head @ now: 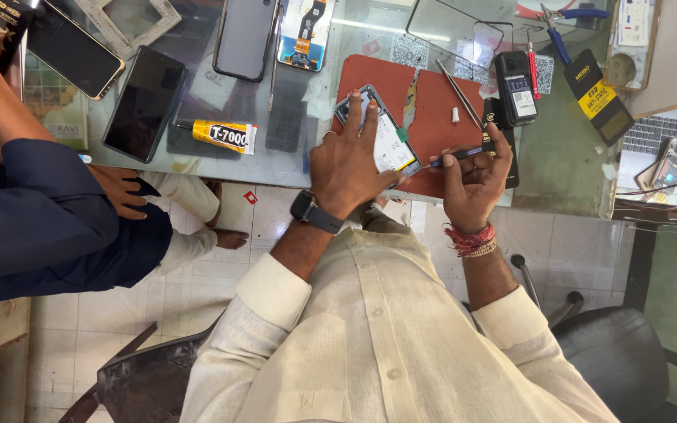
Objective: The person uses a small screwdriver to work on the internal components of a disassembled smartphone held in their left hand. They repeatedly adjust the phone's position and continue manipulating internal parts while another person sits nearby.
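Glass-topped workbench here, tiled floor below it, and a red work mat (432,110) sitting on the near edge of the glass. Pretty cluttered desk, honestly.

From where I'm watching, the left hand (350,160) lies flat with fingers spread, pressing down on an opened phone (385,141) that rests on the left part of the mat. It isn't gripping the phone, just pinning it. There's a smartwatch (313,210) on that wrist. The right hand (472,176) is curled closed around a thin dark-handled tool (454,157), tip pointing left toward the phone's near right edge. I can't tell if the tip actually touches it. Red threads wrap that wrist.

On the mat's far side lie tweezers (457,92). Just right of the mat is a small black device (515,88), and further right blue-handled pliers (562,27) and a black tool with a yellow label (601,98).

Left of the mat I see a yellow glue tube (225,135), then 1 dark phone (144,103) face up, with 2 more phones beyond it on the far side.

Another person in a dark blue sleeve (33,211) sits at the left, 1 hand (119,188) resting near the table edge.
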### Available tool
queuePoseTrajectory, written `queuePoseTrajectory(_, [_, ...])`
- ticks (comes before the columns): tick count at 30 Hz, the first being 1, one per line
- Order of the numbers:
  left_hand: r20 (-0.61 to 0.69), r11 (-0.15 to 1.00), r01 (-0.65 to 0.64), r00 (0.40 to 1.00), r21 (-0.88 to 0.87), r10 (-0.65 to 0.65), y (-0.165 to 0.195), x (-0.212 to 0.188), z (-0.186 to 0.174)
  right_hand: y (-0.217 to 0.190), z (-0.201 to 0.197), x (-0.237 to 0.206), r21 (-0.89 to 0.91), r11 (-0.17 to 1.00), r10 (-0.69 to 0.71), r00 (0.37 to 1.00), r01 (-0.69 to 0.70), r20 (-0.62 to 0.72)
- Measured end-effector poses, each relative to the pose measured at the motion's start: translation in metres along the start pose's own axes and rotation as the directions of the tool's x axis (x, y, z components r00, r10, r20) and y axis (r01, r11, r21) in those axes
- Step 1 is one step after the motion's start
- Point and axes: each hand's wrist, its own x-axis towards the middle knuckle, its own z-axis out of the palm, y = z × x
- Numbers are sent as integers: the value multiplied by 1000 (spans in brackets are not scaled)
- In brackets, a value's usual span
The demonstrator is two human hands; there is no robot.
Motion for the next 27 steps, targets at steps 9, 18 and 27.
queuePoseTrajectory(9, [-49,997,61,997,50,-58,26,4,1,1,-2,-1,-5,1000,-23,1000,23,-13])
queuePoseTrajectory(18, [-41,998,59,997,37,-58,33,9,2,3,-6,-2,-6,998,-62,996,61,-70])
queuePoseTrajectory(27, [11,1000,30,999,-9,-30,22,8,1,8,-9,-5,71,997,-31,997,36,-74])
